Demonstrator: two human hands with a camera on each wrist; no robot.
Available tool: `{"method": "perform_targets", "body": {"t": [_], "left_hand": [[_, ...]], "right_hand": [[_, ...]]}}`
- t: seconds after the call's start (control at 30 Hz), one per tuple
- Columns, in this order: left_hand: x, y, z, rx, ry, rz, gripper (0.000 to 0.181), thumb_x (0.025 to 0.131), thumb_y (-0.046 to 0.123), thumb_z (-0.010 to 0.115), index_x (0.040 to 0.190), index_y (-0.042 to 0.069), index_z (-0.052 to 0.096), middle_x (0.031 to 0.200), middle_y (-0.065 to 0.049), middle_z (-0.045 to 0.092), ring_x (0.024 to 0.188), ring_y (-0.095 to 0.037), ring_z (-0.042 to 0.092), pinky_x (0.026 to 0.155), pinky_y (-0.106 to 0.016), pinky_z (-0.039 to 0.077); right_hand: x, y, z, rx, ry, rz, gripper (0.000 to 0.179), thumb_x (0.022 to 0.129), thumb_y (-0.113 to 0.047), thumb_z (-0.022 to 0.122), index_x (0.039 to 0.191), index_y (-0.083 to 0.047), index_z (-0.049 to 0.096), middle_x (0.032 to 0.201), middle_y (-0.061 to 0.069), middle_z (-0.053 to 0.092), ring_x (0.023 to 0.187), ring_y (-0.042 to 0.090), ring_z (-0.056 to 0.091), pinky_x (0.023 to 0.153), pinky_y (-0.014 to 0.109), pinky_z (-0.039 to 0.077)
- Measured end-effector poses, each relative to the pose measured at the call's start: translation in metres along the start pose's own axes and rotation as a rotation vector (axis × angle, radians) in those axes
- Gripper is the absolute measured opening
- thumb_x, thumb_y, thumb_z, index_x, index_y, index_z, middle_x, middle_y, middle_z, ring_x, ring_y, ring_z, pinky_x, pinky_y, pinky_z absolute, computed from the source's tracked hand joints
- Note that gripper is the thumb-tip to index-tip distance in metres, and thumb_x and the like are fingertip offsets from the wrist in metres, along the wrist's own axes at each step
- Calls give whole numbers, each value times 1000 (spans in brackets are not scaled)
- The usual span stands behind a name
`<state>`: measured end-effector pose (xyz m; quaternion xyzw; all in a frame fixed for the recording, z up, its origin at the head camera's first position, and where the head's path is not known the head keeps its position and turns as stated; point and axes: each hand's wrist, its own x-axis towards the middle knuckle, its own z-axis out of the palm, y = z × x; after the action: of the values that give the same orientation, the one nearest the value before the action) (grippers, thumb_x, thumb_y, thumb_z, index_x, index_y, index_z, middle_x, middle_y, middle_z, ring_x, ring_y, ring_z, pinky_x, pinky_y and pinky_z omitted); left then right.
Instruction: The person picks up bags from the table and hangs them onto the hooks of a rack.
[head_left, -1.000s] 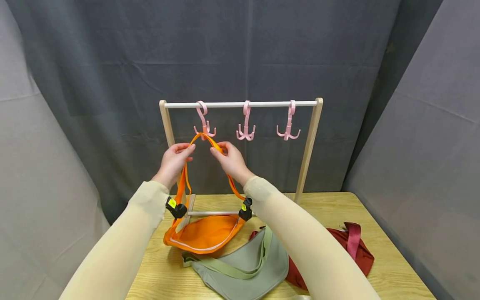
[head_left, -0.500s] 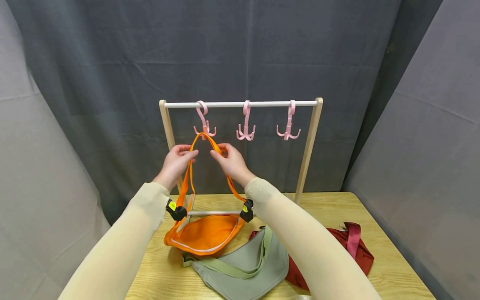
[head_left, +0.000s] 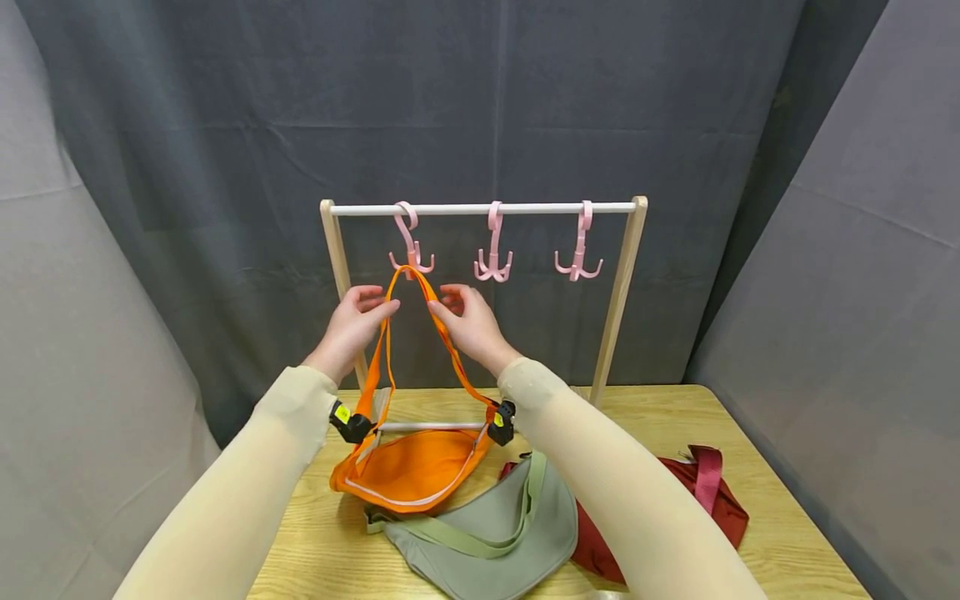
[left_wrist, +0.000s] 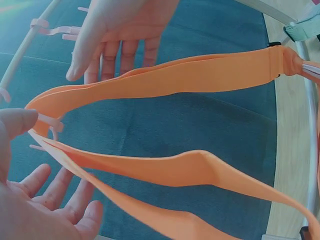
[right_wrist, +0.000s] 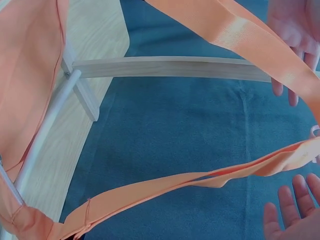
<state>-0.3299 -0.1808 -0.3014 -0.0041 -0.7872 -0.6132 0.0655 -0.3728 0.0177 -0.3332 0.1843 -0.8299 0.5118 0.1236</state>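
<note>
An orange shoulder bag [head_left: 420, 467] hangs low in front of the rack, its strap [head_left: 457, 367] rising to the left pink hook [head_left: 411, 242]. In the left wrist view the strap's top loop bends around a prong of that hook. My left hand [head_left: 354, 325] is beside the strap's left side, thumb near the strap and fingers spread loosely. On the other side is my right hand [head_left: 472, 325], its thumb close by the strap; the left wrist view shows its fingers [left_wrist: 127, 52] extended behind the strap, gripping nothing.
Two more pink hooks [head_left: 493, 246] hang from the white bar [head_left: 540, 208] of the wooden rack. A grey-green bag [head_left: 487, 525] and dark red bags [head_left: 738, 517] lie on the wooden table [head_left: 795, 542]. Grey curtains [head_left: 247, 108] enclose the back and sides.
Both hands pinched the strap a second ago; their fingers have loosened from it. My right hand has shifted slightly right. The strap's top stays at the left hook.
</note>
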Motion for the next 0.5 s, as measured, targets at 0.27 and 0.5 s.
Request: {"method": "perform_targets", "body": {"t": [0.27, 0.5], "left_hand": [[-5, 5, -2, -2, 15, 32, 61, 100, 24, 67, 150, 3, 40, 154, -20, 48, 143, -35, 45, 122, -47, 34], [-15, 8, 0, -30, 73, 41, 58, 101, 21, 65, 149, 1, 40, 151, -21, 48, 141, -35, 45, 119, -47, 36]], "right_hand": [[-4, 1, -7, 17, 11, 5, 48, 101, -30, 67, 140, -3, 57, 124, 16, 62, 116, 32, 60, 106, 44, 48], [-7, 2, -10, 38, 25, -14, 47, 101, -28, 68, 139, -3, 57, 121, 16, 63, 114, 33, 60, 105, 44, 48]]}}
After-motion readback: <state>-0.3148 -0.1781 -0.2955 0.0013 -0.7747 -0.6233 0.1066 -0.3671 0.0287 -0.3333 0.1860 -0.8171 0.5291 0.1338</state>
